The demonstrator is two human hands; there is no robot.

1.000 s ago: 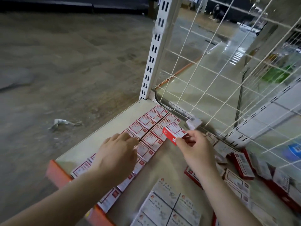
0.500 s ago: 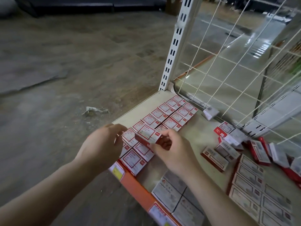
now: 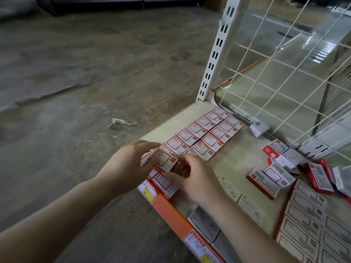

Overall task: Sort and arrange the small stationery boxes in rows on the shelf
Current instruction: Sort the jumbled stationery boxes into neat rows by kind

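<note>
Two rows of small red-and-white stationery boxes [image 3: 204, 132] lie flat on the cream shelf [image 3: 235, 160], running from the back corner toward the front edge. My right hand [image 3: 191, 177] pinches one red-and-white box [image 3: 165, 161] just above the near end of the rows. My left hand [image 3: 131, 162] rests beside it with fingertips on the box's left side and on the boxes below. Another box [image 3: 163, 184] lies at the front edge under my hands. Loose boxes [image 3: 273, 176] are scattered at the right.
An orange front rail [image 3: 171, 211] with price tags edges the shelf. White wire mesh [image 3: 284, 73] and a slotted upright [image 3: 214, 54] close the back. Larger pale boxes [image 3: 245, 204] and rows of red-framed boxes [image 3: 307, 221] fill the near right. Crumpled paper [image 3: 121, 122] lies on the floor.
My right hand has carried the box from the far end of the rows back toward the front edge. My left hand has closed in on it. The camera has shifted left.
</note>
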